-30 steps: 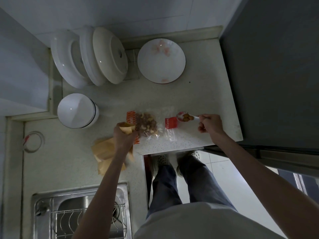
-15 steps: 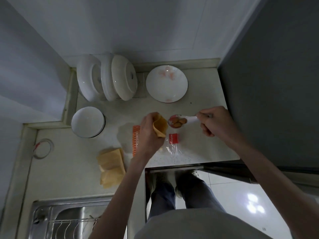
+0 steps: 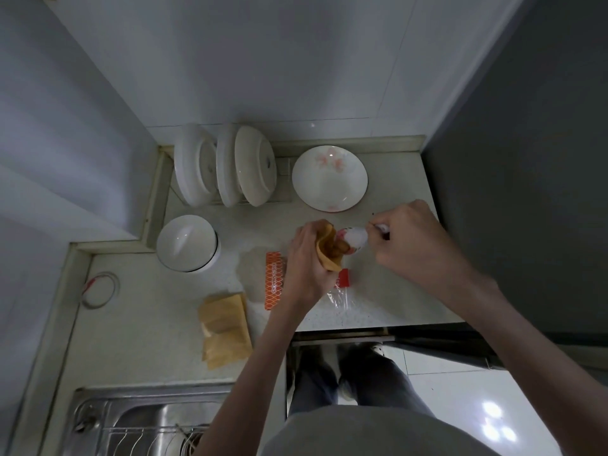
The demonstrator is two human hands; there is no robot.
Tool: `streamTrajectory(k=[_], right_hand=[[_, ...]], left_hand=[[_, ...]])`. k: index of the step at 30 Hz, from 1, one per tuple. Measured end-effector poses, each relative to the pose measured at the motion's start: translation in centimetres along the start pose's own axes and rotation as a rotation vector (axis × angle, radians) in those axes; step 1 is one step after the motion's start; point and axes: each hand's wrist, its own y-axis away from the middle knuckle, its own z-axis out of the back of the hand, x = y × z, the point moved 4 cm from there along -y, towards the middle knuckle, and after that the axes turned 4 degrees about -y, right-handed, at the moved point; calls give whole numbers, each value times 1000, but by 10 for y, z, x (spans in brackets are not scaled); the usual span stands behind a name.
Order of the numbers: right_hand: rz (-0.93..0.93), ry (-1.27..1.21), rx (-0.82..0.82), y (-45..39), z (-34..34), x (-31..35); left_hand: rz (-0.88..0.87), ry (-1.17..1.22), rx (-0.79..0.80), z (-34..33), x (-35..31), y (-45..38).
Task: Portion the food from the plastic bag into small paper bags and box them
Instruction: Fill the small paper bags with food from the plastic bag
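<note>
— Left hand (image 3: 304, 261)?
— Curled round a small paper bag (image 3: 327, 248), gripping it by the side, mouth held open and turned toward the right. Raised above the desk (image 3: 148, 324), over the plastic bag (image 3: 274, 281).

— And the right hand (image 3: 411, 238)?
— Pinching the handle of a white spoon (image 3: 355, 239), fingers closed on it. Bowl of the spoon tipped at the mouth of the small paper bag, touching or just at its rim; hard to tell which.

— Food?
— Brownish pieces (image 3: 339, 249) visible between the spoon bowl and the paper mouth, partly inside the bag. Too small to name.

— Where is the plastic bag?
— Flat on the desk under and just left of the left hand. Orange printed strip showing beside the wrist, a red patch and clear crinkled film showing at the near side. Contents hidden behind the hand.

— More paper bags?
— A loose pile of brown ones (image 3: 225, 327) on the desk, nearer the body and left of the plastic bag, between it and the sink (image 3: 131, 422).

— Anything else on the desk?
— A white plate with a pink pattern (image 3: 329, 178) lying flat at the back. White dishes standing on edge in a rack (image 3: 227, 166) to its left. An upturned white bowl (image 3: 187, 242) nearer, left of the hands. A ring with a red mark (image 3: 100, 289) at the far left edge.

— Boxes?
— Cannot tell.
</note>
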Motion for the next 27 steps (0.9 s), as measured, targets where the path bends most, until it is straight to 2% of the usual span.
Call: streamTrajectory(k=[4,8,10,13,17,21,24,27], right_hand=[[53,-28,4,-1,-5,10],[54,-182,-185,1,2,1],[9,-234,-260,2,4,-14],[-127,-245,-280,8,-7,-46],[-291,-297,-248,25,-26,-81],[-344,-411,-209,34,-33,-95],[-351,-411,-220,37,-35,-100],[-361,-373,-220,40,-43,-106]], left_hand=[[45,31,5,0,2,2],[98,84,-48,5,13,2],[183,84,-42,7,28,4],[346,57,-4,8,47,10],[191,-31,16,11,36,2],[278,-7,-5,16,37,-1],[234,-20,-31,21,30,-1],[277,9,-5,22,30,3]])
